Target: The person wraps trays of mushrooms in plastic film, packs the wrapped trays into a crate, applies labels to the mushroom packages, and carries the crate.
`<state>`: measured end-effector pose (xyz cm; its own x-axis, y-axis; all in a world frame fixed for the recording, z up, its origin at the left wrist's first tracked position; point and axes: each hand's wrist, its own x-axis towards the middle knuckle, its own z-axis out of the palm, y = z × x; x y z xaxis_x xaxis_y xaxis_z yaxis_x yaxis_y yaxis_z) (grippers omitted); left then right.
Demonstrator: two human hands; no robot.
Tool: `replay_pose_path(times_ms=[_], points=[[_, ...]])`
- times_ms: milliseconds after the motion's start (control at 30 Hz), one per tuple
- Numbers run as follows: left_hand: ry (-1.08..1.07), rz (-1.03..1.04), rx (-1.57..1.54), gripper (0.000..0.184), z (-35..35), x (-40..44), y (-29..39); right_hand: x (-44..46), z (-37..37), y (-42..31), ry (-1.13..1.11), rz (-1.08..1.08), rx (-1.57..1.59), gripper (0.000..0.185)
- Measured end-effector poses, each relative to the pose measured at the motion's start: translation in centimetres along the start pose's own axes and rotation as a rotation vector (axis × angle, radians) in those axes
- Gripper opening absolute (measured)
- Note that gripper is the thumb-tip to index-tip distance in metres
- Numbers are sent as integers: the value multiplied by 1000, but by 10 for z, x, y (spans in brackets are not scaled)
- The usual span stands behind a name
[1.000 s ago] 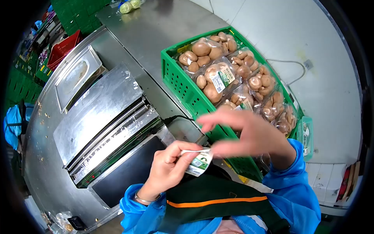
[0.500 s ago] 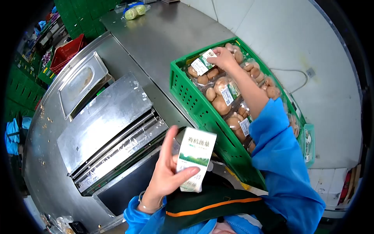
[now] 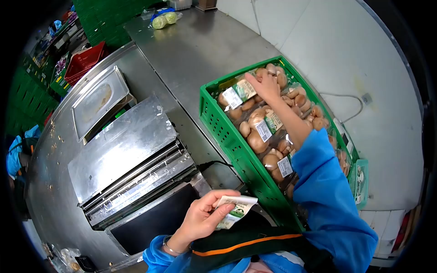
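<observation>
My left hand (image 3: 200,218) pinches a stack of printed paper labels (image 3: 237,211), white with a green picture, near my body. The stack is bent and tilted, its near part behind the thumb. My right hand (image 3: 267,86) reaches into the green crate (image 3: 218,122), its bent fingers on a clear-wrapped pack of mushrooms (image 3: 248,105) in the far left corner. A label (image 3: 246,90) lies across that pack beside a white barcode sticker (image 3: 233,97); my fingers touch the label's right end. Nearer packs of mushrooms (image 3: 257,142) carry similar labels and stickers.
Left of the crate stands a metal wrapping machine (image 3: 123,150) with a dark plate (image 3: 154,218). A metal tray (image 3: 99,102) lies behind it. Wrapped green vegetables (image 3: 164,20) sit at the counter's far end. A small green basket (image 3: 361,182) is right of the crate.
My left hand has moved down, and its label stack now tilts flatter. The label under my right hand now lies flatter on the far pack. The view has shifted slightly.
</observation>
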<state>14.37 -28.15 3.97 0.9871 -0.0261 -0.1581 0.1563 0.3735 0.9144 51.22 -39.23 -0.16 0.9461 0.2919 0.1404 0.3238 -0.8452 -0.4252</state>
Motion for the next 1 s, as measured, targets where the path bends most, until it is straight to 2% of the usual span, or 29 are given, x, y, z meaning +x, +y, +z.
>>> replay_pose_path(times_ms=[33, 133, 167, 233, 267, 333, 367, 433, 467, 500, 533, 567, 600, 633, 667, 700, 733, 767, 833, 867, 900, 933, 967, 1000], points=[[48, -9, 16, 23, 4, -3, -1, 10, 31, 35, -56, -80, 366, 68], [211, 21, -9, 14, 19, 1, -7, -7, 35, 28, 56, -90, 143, 60], [254, -51, 79, 13, 20, 1, -9, -9, 36, 21, 12, -67, 70, 59], [237, 36, 204, 15, 26, 8, -4, 0, 26, 4, -49, -42, -80, 56], [273, 52, 139, 16, 33, 14, 3, -1, 24, 5, -60, -34, -62, 55], [337, 90, 1, 17, 43, 22, 17, -17, 11, 11, 213, -246, -73, 55], [305, 127, 69, 17, 40, 26, 15, -31, 2, 13, 347, -356, -86, 54], [239, 184, 190, 17, 32, 32, 4, -86, -78, -22, -417, -232, 826, 44], [235, 197, 284, 14, 36, 39, 8, -120, -116, -36, -688, -311, 756, 36], [234, 223, 354, 14, 41, 47, 10, -139, -132, -40, -802, -390, 692, 28], [135, 140, 476, 16, 40, 54, 19, -158, -148, -44, -913, -475, 628, 21], [39, 61, 595, 20, 40, 58, 25, -163, -153, -43, -874, -567, 569, 14], [-15, -20, 489, 24, 39, 62, 17, -150, -160, -37, -743, -463, 530, 13], [-15, -88, 470, 24, 35, 63, 5, -127, -167, -29, -496, -472, 499, 13], [21, -135, 336, 25, 35, 60, 2, -92, -169, -15, -474, -283, 641, 16], [56, -184, 205, 26, 35, 58, 1, -61, -176, -17, -353, -114, 576, 21], [52, -240, 93, 26, 35, 55, 0, -8, -158, 19, -323, -72, 471, 25], [55, -185, 8, 30, 39, 55, 2, 27, -139, 37, -278, -56, 432, 30], [54, -61, -153, 71, 50, 57, 8, 79, -78, 88, -300, 13, 109, 38], [12, -11, -149, 88, 51, 55, 13, 84, -53, 112, -210, -28, 66, 44], [83, 146, -100, 77, 56, 51, 16, 82, -39, 124, -122, -67, 21, 50], [38, 137, -35, 68, 52, 44, 19, 51, -46, 96, 215, 51, -267, 60], [-6, 121, 26, 60, 46, 37, 21, 46, -50, 96, 277, -5, -258, 60], [9, 183, 153, 41, 44, 33, 19, 40, -52, 100, 337, -59, -250, 60]])
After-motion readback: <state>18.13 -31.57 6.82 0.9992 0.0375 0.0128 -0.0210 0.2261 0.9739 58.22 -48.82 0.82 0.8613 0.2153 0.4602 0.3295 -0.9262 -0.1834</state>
